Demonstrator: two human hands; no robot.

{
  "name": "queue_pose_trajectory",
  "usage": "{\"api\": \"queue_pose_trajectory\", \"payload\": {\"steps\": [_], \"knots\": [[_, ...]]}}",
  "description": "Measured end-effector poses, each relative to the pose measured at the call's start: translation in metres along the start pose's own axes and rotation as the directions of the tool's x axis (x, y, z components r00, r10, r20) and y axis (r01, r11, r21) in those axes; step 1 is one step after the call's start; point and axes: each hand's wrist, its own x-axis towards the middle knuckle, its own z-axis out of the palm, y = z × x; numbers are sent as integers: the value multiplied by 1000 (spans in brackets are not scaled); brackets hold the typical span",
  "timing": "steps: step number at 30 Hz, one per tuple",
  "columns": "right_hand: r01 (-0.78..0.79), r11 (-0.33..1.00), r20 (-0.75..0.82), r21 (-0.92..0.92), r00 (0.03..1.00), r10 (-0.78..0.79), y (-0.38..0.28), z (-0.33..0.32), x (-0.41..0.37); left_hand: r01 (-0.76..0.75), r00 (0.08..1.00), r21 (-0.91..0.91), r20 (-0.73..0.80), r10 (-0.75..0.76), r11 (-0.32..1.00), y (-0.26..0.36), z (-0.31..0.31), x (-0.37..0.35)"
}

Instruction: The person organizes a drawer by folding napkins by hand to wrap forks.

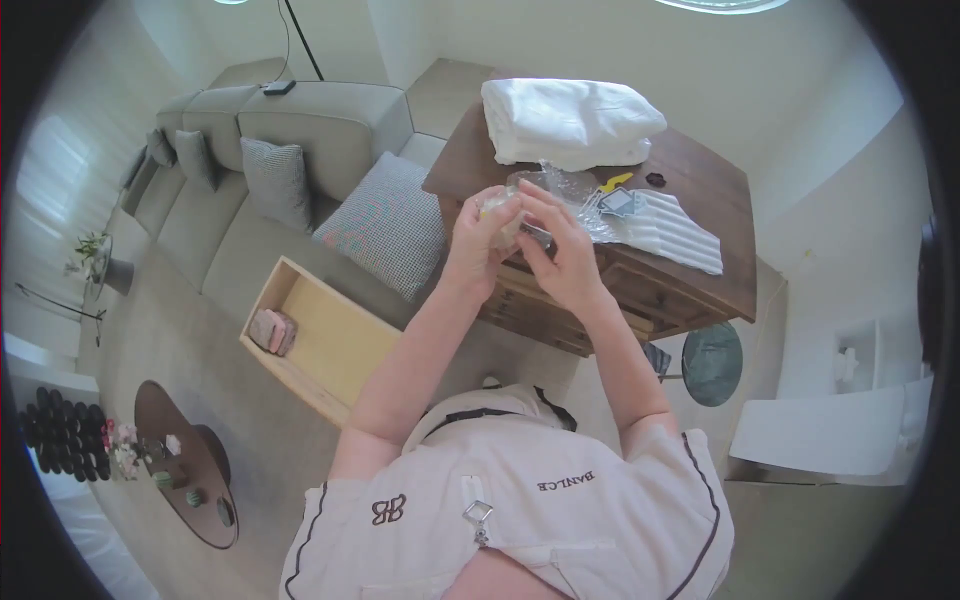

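Note:
My left hand [478, 238] and my right hand [560, 250] are together over the near edge of a wooden table [710, 200]. Both hold a small pale object in clear wrapping [503, 212]; what it is cannot be told. Crinkled clear plastic [560, 185] lies on the table just beyond my fingers. Next to it are a yellow-handled tool [614, 183], a small dark card [618, 203] and a folded white ribbed cloth [670, 232]. A large folded white bundle [570, 122] rests at the table's far side.
A wooden drawer [345, 350] lies on the floor at my left with a pink item [272, 330] inside. A grey sofa [250, 180] with checked cushions stands behind it. A round dark stool [712, 362] is right of the table. A low oval table [190, 470] sits at lower left.

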Motion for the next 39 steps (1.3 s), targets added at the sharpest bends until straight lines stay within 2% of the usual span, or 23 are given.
{"api": "queue_pose_trajectory", "payload": {"steps": [3,5,6,8,12,14,15,17,18,21,22,23,26,29,33,35,39], "knots": [[-22,998,-36,65,999,25,-2,-9,-3,23,991,22,-135,-20,1000,3,4,-2],[21,965,22,-260,1000,-16,4,-20,-6,-15,982,-47,-187,6,999,2,-1,0],[35,940,39,-338,999,-24,9,-26,-8,-26,980,-64,-201,13,998,4,-3,-1],[99,825,94,-557,994,-56,23,-36,-11,-20,991,-103,-135,6,995,13,-6,-6],[80,782,90,-618,995,-31,34,-53,-13,-6,1000,-209,27,12,978,26,-22,-22],[-82,799,74,-596,985,157,27,-61,-11,6,992,-262,125,28,965,29,-33,-30],[-119,801,76,-587,977,201,20,-64,-9,5,989,-275,144,36,961,31,-38,-35],[-331,786,65,-522,903,424,1,-69,-2,14,975,-278,215,48,960,35,-47,-43],[-377,777,72,-504,878,473,-7,-68,1,10,972,-279,227,56,960,37,-51,-47],[-370,897,-92,-240,929,359,-24,-54,11,-19,948,-297,299,112,955,42,-57,-58],[-349,937,5,-20,937,349,-31,-45,15,-24,946,-298,303,118,954,45,-57,-62],[-333,921,97,203,943,319,-38,-36,18,-27,943,-299,308,123,954,46,-58,-66],[-313,808,279,499,941,193,-52,-6,21,-88,959,-201,247,137,976,50,-61,-76],[-314,675,326,668,938,114,-62,24,25,-143,977,-119,144,159,983,55,-71,-84],[-303,610,322,732,943,83,-81,59,27,-236,970,-43,43,238,971,62,-82,-95],[-83,815,105,573,994,27,-87,77,26,-294,955,16,-45,295,956,63,-86,-98],[109,933,-190,343,981,-45,-95,113,23,-379,885,166,-225,409,911,63,-81,-111]]}}
